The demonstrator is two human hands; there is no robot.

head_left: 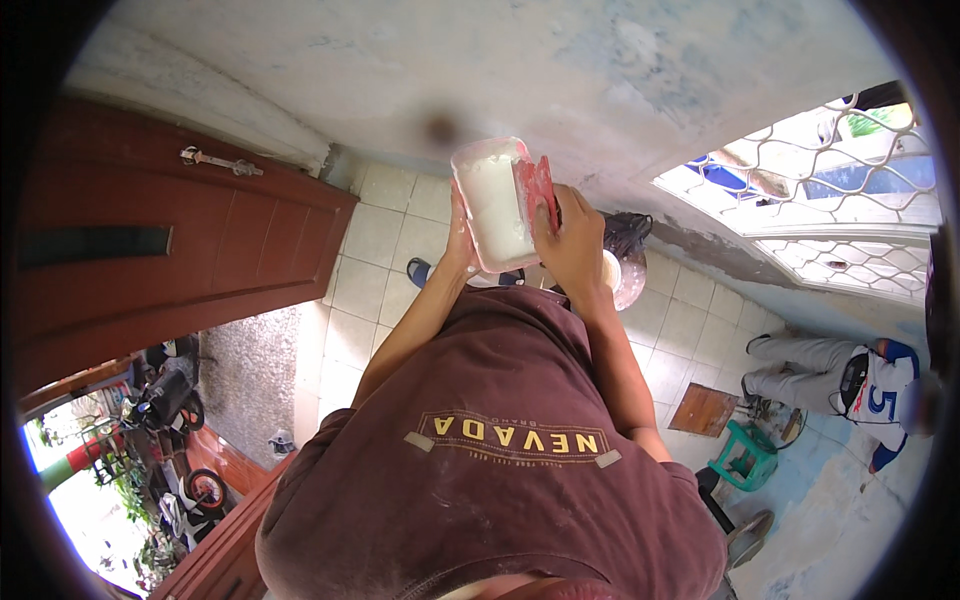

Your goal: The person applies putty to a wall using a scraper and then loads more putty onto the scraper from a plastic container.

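My left hand [459,243] grips the left side of a pink rectangular tub [492,205] filled with white paste, held up close to a pale plastered wall [560,70]. My right hand [568,240] holds a red flat scraper [537,188] against the tub's right rim. Both forearms rise from my brown shirt toward the wall. A white bucket [625,280] shows on the tiled floor just below my right hand, partly hidden by it.
A red-brown door [150,250] stands open at left. A barred window [840,180] is at right. Another person [850,380] sits on the floor at right near a green stool [745,455] and a wooden board [703,410]. Motorbikes [170,440] stand outside.
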